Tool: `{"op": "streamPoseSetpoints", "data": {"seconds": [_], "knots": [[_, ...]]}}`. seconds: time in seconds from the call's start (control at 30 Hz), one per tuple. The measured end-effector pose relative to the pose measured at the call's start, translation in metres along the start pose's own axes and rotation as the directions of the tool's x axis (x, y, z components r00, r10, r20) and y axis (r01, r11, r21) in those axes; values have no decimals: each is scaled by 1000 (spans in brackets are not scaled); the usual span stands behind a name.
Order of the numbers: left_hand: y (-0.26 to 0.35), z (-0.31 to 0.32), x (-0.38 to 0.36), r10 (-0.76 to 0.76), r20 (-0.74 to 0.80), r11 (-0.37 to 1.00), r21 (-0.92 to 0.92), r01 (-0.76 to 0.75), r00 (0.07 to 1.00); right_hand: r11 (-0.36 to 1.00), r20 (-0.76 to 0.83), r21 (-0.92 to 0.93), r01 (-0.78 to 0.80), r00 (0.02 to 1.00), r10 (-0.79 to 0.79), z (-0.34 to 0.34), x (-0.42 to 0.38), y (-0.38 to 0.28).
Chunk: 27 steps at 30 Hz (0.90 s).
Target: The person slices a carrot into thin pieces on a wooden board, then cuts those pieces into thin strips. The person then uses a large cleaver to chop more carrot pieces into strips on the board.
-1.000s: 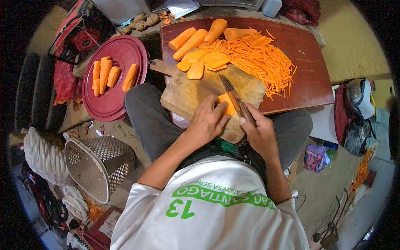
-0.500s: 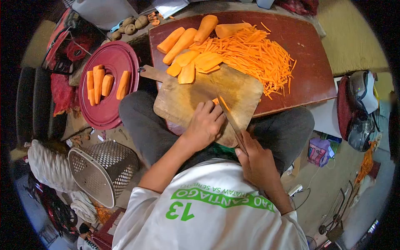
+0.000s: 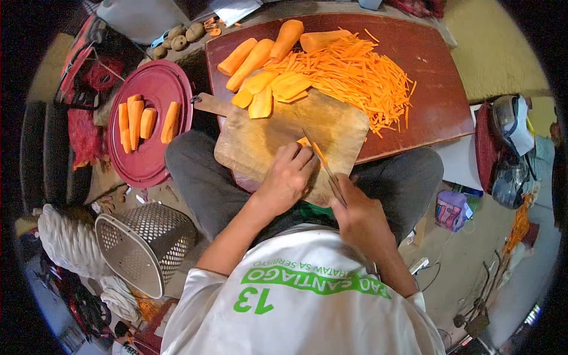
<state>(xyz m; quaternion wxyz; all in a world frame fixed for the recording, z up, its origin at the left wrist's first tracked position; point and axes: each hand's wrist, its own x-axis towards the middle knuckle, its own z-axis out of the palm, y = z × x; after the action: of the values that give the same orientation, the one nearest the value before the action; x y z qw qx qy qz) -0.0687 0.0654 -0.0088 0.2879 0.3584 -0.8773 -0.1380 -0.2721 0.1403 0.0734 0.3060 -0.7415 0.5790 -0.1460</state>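
My left hand presses a carrot piece down on the wooden cutting board that rests on my lap. My right hand grips the handle of a knife, whose blade runs along the right side of the carrot piece beside my left fingers. Flat carrot slices lie at the board's far edge. Beyond them a heap of thin carrot sticks and whole peeled carrots lie on a dark red tray.
A round maroon lid at the left holds several peeled carrot halves. A perforated basket lies on the floor below it. Small potatoes sit at the top left. Bags stand at the right.
The knife has been drawn back toward me, slicing along the carrot piece; my right hand has moved down and nearer my body. My left hand stays on the carrot.
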Motion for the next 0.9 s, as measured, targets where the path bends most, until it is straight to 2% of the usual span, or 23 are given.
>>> {"op": "streamPoseSetpoints", "data": {"seconds": [0.13, 0.23, 0.33, 0.43, 0.53, 0.63, 0.73, 0.83, 0.9], "knots": [[-6, 8, -2, 4, -25, 1000, -9, -4, 1000, 1000, 6, 3, -3, 1000, 3, 2, -3, 0], [-6, 9, -2, -7, -21, 1000, -20, 7, 1000, 995, -50, 93, -42, 998, 47, 9, 21, 2], [-5, 5, 1, -3, 8, 1000, -11, 3, 1000, 974, 97, 152, -168, 983, 154, -2, 32, 5], [-5, 4, -1, 4, 23, 1000, 21, -4, 1000, 958, 133, 130, -256, 962, 239, -7, 6, 2], [-5, 0, -1, 25, 55, 999, 41, -28, 998, 959, 76, 157, -236, 971, 227, -5, -3, -4], [-6, -4, 1, 78, 66, 996, 48, -81, 995, 982, -32, 187, -30, 999, 37, 15, 22, 15], [-7, -12, 6, 117, 118, 990, 64, -126, 986, 993, -11, 104, -47, 999, 49, 12, 45, 12], [-10, -12, 6, 155, 145, 982, 85, -168, 977, 990, 6, 136, -42, 999, 41, 0, 18, 8], [-11, -10, 6, 173, 137, 981, 69, -184, 975, 980, 39, 116, -160, 987, 157, -3, 1, -4]]}}
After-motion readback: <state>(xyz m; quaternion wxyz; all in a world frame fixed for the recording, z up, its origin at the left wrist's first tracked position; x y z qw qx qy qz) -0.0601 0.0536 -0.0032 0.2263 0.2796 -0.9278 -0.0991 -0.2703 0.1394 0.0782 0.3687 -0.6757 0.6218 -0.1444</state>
